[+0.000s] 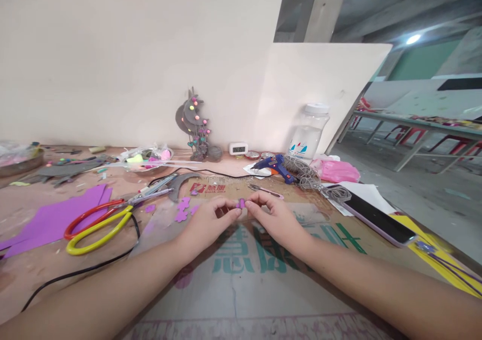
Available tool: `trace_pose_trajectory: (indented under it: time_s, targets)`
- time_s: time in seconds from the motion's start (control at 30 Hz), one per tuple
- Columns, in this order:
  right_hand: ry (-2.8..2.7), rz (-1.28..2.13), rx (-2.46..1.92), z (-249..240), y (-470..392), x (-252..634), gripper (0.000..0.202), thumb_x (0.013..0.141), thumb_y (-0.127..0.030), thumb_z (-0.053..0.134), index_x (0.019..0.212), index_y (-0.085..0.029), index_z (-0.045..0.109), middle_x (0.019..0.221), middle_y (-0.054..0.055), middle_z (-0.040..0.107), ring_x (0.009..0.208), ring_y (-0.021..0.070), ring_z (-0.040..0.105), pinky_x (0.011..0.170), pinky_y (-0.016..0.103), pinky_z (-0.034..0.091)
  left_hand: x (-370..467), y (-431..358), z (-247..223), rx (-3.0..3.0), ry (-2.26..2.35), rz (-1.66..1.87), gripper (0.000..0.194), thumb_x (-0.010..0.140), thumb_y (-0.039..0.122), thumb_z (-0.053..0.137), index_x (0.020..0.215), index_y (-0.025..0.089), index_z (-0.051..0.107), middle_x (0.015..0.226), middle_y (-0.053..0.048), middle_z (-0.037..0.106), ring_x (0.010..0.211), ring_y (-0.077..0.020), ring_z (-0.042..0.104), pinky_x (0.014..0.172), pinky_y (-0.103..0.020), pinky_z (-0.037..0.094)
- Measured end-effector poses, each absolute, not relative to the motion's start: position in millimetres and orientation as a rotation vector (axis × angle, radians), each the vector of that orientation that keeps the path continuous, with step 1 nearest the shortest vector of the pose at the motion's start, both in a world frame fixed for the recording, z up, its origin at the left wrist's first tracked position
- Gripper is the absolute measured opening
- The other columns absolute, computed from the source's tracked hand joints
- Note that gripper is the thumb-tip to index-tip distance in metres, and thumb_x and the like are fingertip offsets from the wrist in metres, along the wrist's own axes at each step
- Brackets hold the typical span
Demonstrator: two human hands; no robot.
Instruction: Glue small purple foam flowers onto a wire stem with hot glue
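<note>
Between the fingertips of both hands is a small purple foam piece [241, 203], held just above the work surface. My left hand [211, 219] pinches its left side with thumb and forefinger. From the right, my right hand [273, 217] pinches the same piece. Its exact shape is partly hidden by the fingers. Several purple flower-shaped foam cutouts [183, 210] lie just left of my left hand. A pair of scissors [120, 219] with one red and one yellow handle rests farther left, beside purple foam sheets [56, 219].
Behind the hands lie tweezers [265, 191], a blue glue gun [276, 167], grey cord [301, 172] and a water bottle [309, 131]. A phone [376, 217] is at right. A decorated grey moon ornament [194, 124] and small digital clock [238, 148] stand near the wall. A black cable [83, 269] crosses the left side.
</note>
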State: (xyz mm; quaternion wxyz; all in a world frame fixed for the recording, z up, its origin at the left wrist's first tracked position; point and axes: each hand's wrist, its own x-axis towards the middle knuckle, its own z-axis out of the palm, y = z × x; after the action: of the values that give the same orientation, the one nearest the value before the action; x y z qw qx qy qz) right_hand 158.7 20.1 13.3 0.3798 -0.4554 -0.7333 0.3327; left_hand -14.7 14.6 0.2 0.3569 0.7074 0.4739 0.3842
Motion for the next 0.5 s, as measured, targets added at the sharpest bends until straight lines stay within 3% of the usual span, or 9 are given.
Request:
trace_pose_trajectory:
  time_s: [0.13, 0.5]
  targets:
    - [-1.892, 0.844, -1.145, 10.9, 19.7, 158.3, 0.016, 0.083, -0.029, 0.050, 0.075, -0.017, 0.056, 0.067, -0.001, 0.056, 0.063, 0.0114, 0.049, 0.060, 0.023, 0.039, -16.2, 16.5, -1.4, 1.755, 1.197, 1.079, 0.027, 0.083, 0.038, 0.049, 0.092, 0.017, 0.064, 0.089, -0.004, 0.066, 0.082, -0.0172, 0.059, 0.073, -0.028, 0.044]
    - [-1.945, 0.829, -1.144, 9.8, 19.2, 157.6, 0.014, 0.083, -0.028, 0.050, 0.077, -0.018, 0.059, 0.070, 0.000, 0.059, 0.067, 0.0129, 0.053, 0.064, 0.025, 0.041, -17.4, 15.5, 0.3, 1.760, 1.204, 1.081, 0.022, 0.083, 0.035, 0.050, 0.081, 0.017, 0.063, 0.078, -0.001, 0.065, 0.074, -0.0152, 0.059, 0.069, -0.025, 0.044]
